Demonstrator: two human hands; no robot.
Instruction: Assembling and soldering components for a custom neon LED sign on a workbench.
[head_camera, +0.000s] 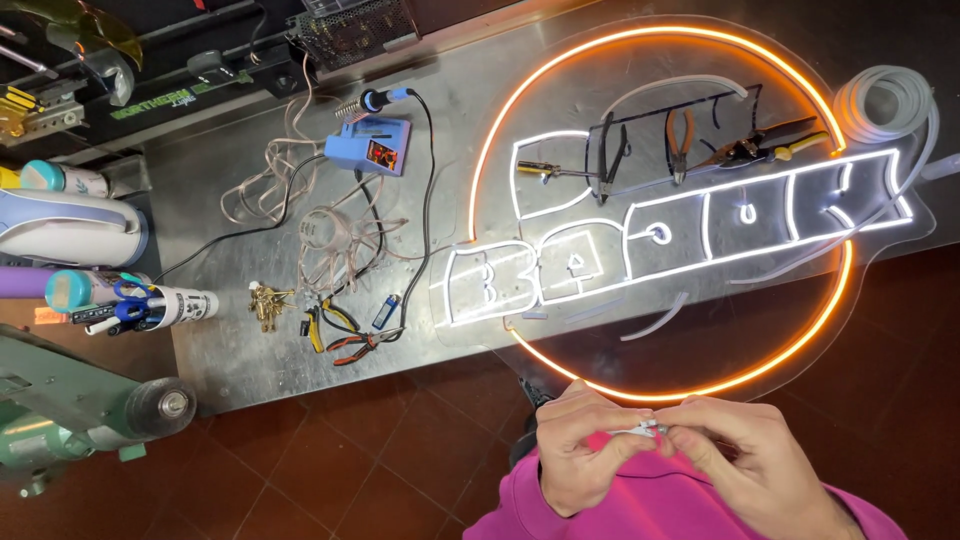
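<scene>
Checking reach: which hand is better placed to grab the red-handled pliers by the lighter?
Left, probably. The left hand is on the same side as the red-handled pliers at the table's near edge; the right hand is farther off. Both pinch a small white piece.

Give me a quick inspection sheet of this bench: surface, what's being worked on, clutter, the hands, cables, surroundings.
Surface: metal bench top, scuffed, crowded along its left side.
Job's things: small white piece pinched between both hands; too small to identify. Lit neon sign, orange ring around white letters, lies flat on the bench.
Clutter: pliers, blue lighter, brass bits, more pliers and cutters lying on the sign, coil of white tubing.
Hands: left hand and right hand, each with a fingertip grip on the white piece.
Cables: clear wire tangle; black cord from the blue soldering station.
Surroundings: red tile floor, green machine at left.
</scene>
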